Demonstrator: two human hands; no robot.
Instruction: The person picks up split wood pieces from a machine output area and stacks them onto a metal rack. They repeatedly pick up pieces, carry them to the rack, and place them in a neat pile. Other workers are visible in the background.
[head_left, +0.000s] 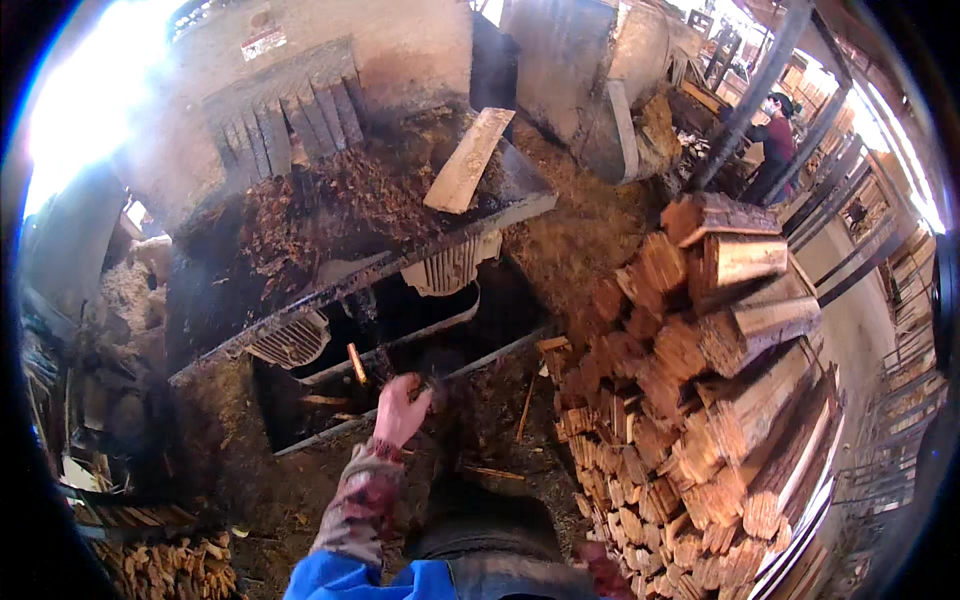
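Observation:
My left hand reaches forward over the near edge of a dark pit below a sooty stove. Its fingers are curled together; whatever they may hold is lost against the dark background. Just left of the fingertips, a short wood stick with a bright orange face slants in the pit. Two ribbed metal grates sit under the stove's front edge. Of my right arm only a blurred dark red sleeve shows at the lower edge, beside the woodpile; the hand itself is out of sight.
A tall stack of split firewood rises close on my right. On the stove top lie brown bark scraps, a pale board and leaning dark slats. More wood is piled at lower left. A person stands far right, behind posts.

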